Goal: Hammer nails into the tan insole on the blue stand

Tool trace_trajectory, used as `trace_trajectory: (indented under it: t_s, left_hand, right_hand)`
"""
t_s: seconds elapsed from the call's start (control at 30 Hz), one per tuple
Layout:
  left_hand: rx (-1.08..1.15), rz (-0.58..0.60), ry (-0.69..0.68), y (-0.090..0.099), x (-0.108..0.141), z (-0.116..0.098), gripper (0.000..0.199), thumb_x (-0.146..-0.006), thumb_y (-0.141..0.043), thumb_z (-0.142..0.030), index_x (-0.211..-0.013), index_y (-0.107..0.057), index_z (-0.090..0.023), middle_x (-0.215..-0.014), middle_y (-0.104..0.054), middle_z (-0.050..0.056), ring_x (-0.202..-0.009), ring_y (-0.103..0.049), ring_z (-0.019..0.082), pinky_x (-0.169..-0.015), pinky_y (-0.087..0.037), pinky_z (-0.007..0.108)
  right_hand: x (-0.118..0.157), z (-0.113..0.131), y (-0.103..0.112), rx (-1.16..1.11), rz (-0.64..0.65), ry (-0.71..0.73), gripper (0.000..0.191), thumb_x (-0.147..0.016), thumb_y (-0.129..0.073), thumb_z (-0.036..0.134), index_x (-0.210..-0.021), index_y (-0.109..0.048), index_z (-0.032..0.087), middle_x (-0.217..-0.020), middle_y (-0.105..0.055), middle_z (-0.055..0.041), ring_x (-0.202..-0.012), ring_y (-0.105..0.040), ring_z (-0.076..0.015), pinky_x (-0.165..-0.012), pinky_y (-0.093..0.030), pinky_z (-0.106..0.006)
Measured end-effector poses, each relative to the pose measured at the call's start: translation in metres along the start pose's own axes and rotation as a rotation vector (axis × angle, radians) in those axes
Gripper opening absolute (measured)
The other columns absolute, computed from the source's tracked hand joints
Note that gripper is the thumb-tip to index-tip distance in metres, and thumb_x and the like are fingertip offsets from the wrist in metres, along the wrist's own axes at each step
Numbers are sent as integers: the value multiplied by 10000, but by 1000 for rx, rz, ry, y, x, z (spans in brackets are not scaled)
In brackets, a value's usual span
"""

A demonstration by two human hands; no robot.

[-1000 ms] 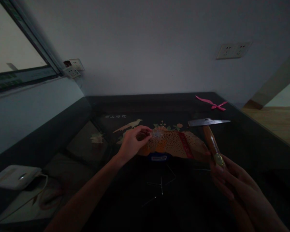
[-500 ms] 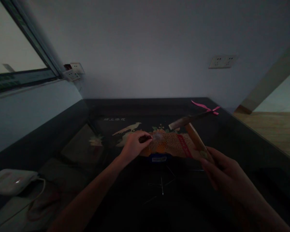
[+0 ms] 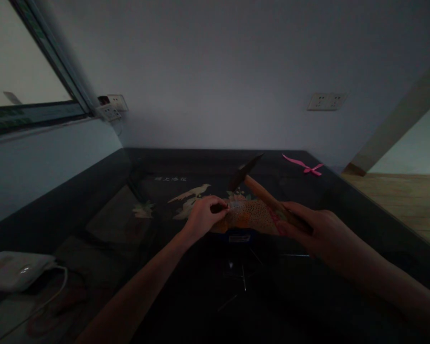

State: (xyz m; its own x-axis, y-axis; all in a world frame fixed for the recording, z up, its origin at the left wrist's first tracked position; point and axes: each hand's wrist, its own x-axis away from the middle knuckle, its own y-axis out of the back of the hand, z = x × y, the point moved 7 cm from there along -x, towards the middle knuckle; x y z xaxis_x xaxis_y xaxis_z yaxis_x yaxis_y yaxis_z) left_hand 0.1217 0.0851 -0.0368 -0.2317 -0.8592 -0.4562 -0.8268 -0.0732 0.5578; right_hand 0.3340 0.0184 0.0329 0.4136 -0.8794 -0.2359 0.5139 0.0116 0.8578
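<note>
Centre of frame: right hand [image 3: 308,222] grips hammer [image 3: 267,193], head raised; left hand [image 3: 206,215] pinches at patterned object [image 3: 252,215]. Pink ribbon [image 3: 306,167], upper right of table [image 3: 186,160].

dim, underexposed indoor view, dull daylight at the window on the left, grey wall brighter than the near-black tabletop [image 3: 186,165], faint glints near its front edge, hammer head [image 3: 244,173] motion-blurred, wide-angle stretching at the edges

Four pale Chinese characters [image 3: 171,179] (only 上 and 花 read clearly) mark the dark tabletop [image 3: 272,167].
</note>
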Motion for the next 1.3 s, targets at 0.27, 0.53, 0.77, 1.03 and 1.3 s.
trace_trajectory:
  t_s: [0.27,0.53,0.77,1.03,1.3]
  left_hand:
    - [-31,3,50,-2,1,4,63,-786,-703,-116,-802,-711,-176,-854,-736,34,-826,-687,208,-790,-513,342]
    - [-22,28,49,-4,1,3,51,-795,-693,-120,-797,-700,-171,-854,-729,40,-836,-679,213,-818,-504,362]
    - [-57,17,10,-3,2,1,45,-808,-690,-137,-780,-676,-169,-848,-725,41,-842,-677,210,-819,-508,365]
    - [-82,79,-68,11,0,-8,160,-785,-708,-113,-923,-698,-194,-948,-717,35,-883,-670,193,-815,-510,326]
    - [-97,126,-6,17,-1,2,41,-795,-696,-157,-833,-701,-172,-869,-713,39,-795,-668,191,-728,-500,303]
  right_hand:
    - [3,4,-16,56,86,39,273,-880,-487,245,-1065,-676,178,-795,-720,-55,-501,-608,-137,-449,-426,-242]
    - [1,5,-13,42,138,-16,323,-893,-470,263,-1143,-658,182,-680,-699,-14,-360,-505,-107,-388,-373,-244]
    - [0,11,-1,38,43,-1,288,-898,-466,274,-1090,-663,190,-497,-582,44,-345,-473,-109,-379,-338,-232]
    - [1,8,-8,38,45,15,274,-897,-489,273,-1103,-662,220,-663,-682,10,-381,-511,-110,-387,-368,-239]
    - [-2,21,-1,72,33,32,265,-894,-484,256,-1072,-673,198,-606,-646,14,-394,-504,-110,-405,-352,-238]
